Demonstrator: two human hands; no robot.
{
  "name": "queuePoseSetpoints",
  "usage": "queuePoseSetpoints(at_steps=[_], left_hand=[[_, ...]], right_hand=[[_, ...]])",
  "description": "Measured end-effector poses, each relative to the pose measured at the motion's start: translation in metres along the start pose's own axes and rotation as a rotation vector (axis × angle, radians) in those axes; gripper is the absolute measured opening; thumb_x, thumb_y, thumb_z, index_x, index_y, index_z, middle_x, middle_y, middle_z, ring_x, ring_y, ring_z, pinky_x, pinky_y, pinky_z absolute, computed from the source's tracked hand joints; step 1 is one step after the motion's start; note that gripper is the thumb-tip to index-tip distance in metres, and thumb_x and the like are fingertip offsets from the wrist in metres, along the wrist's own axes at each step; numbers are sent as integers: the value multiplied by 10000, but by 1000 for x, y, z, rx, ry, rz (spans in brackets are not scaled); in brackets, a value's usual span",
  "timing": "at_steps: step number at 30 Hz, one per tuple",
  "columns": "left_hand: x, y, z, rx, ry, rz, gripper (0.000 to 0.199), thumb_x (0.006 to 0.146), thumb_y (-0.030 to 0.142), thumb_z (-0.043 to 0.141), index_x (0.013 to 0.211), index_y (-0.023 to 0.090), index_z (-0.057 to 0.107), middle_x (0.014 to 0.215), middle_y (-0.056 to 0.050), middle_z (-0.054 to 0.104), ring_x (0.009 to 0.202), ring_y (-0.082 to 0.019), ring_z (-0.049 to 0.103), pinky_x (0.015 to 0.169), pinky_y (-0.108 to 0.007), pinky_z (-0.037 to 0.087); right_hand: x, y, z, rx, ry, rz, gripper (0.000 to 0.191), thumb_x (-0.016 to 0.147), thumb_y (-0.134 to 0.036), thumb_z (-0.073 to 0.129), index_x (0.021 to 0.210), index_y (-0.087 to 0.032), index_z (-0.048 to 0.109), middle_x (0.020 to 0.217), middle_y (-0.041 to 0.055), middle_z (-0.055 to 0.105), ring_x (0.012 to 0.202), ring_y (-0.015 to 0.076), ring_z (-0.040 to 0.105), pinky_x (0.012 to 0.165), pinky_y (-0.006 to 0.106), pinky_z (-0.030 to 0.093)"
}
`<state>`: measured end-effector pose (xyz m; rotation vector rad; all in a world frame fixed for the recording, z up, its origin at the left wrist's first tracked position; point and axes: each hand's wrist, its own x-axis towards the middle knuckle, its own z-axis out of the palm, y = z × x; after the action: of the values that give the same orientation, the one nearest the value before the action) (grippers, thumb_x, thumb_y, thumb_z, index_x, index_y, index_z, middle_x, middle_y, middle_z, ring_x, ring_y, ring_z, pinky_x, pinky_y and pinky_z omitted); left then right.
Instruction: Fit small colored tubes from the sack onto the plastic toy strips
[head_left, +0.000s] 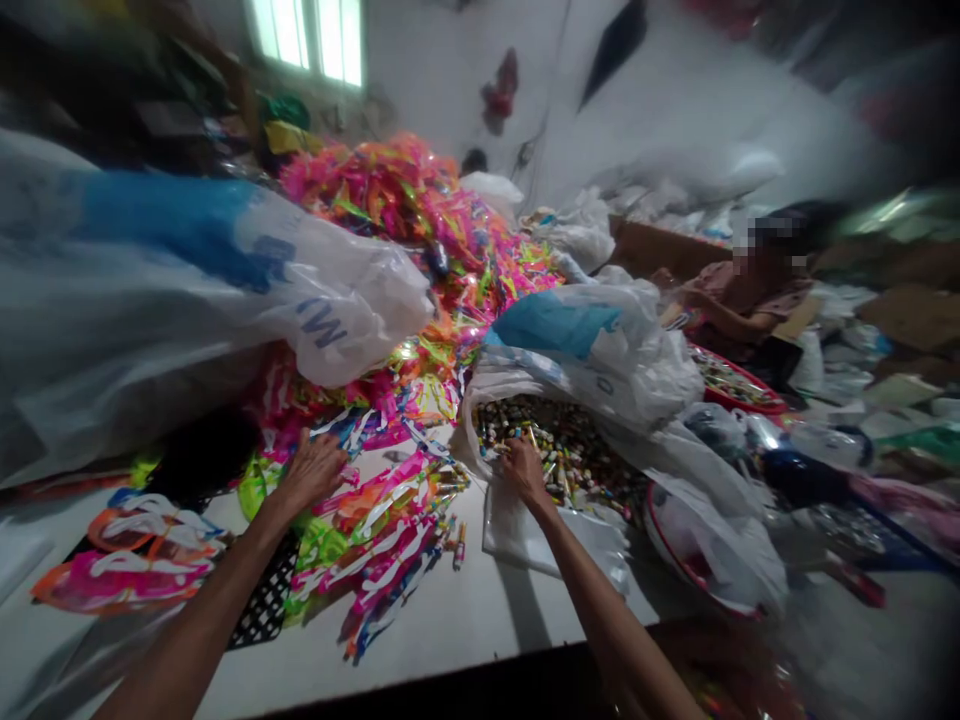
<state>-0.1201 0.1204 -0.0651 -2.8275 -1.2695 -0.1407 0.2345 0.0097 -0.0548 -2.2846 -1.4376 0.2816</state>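
Observation:
My left hand [315,468] lies over bright plastic pieces at the near edge of a large heap, its fingers stretched out. Below it, a fanned row of pink, orange, green and blue plastic pieces [382,535] with white strips lies on the white table [480,630]. My right hand [523,468] is at the mouth of an opened white plastic bag [570,365]. Its fingers are curled together at the small coloured cylinders [574,450] inside; what they hold is hidden. Several such cylinders [459,545] lie loose beside the row.
A big white and blue sack [322,290] bulges on the left before the colourful heap [390,190]. Clear plastic sheets [555,535] lie below my right hand. A black lattice basket [262,590] is under my left arm. Another person [739,300] sits at right by a red-rimmed tray [750,398].

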Motion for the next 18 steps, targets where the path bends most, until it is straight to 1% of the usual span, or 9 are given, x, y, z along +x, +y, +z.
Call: queuePoseSetpoints(at_steps=[2,5,7,10,11,12,14,15,18], left_hand=[[3,3,-5,-10,13,-13,84,768,226,561,797,172,618,944,-111,624,975,-294,527,952,-525,286],[1,10,-16,-73,43,-84,132,800,175,462,875,168,570,920,-91,617,887,-238,560,823,-370,393],[-2,18,-25,-211,111,-182,190,814,151,398,944,173,535,881,-69,622,798,-208,579,703,-305,407],[-8,35,-40,-490,274,-307,228,837,208,375,1014,181,516,909,-67,621,800,-197,585,695,-292,408],[-10,42,-45,-596,284,-330,220,838,238,385,997,178,524,881,-62,616,779,-190,583,689,-289,411],[-12,49,-49,-727,254,-340,209,838,273,398,962,173,533,827,-50,604,730,-179,578,661,-281,415],[-16,64,-59,-1041,115,-318,220,839,353,419,878,168,532,705,-5,551,593,-139,534,564,-251,405],[-18,72,-63,-1192,36,-285,239,836,386,432,858,168,527,669,15,521,543,-117,502,522,-233,390],[-23,94,-74,-1470,-101,-153,250,822,410,482,800,164,516,644,37,484,516,-84,456,491,-201,375]], right_hand=[[12,-1,0,-61,-12,18,242,742,-74,453,886,-108,644,1090,163,582,987,260,559,811,341,392],[17,-4,3,-104,-33,47,200,746,-69,468,805,-110,654,1044,169,601,961,260,575,783,326,377],[14,-5,3,-103,-40,73,185,741,-69,482,770,-111,660,985,169,621,957,265,582,766,316,375],[7,-7,-6,-58,-56,132,169,740,-104,503,725,-109,671,854,162,645,909,284,595,725,324,386],[3,-9,-10,-27,-64,144,170,749,-135,510,730,-109,677,821,155,649,881,283,600,707,325,394],[-1,-12,-15,13,-75,147,184,765,-174,512,759,-112,685,810,143,654,855,272,603,689,319,404],[-14,-24,-25,116,-103,109,246,807,-260,488,864,-135,692,834,105,665,802,219,607,659,287,425],[-23,-32,-29,231,-132,80,272,815,-296,481,905,-145,688,842,86,667,764,190,603,641,268,433],[-51,-65,-38,788,-308,17,279,760,-358,567,890,-145,693,736,49,648,591,132,549,567,247,433]])
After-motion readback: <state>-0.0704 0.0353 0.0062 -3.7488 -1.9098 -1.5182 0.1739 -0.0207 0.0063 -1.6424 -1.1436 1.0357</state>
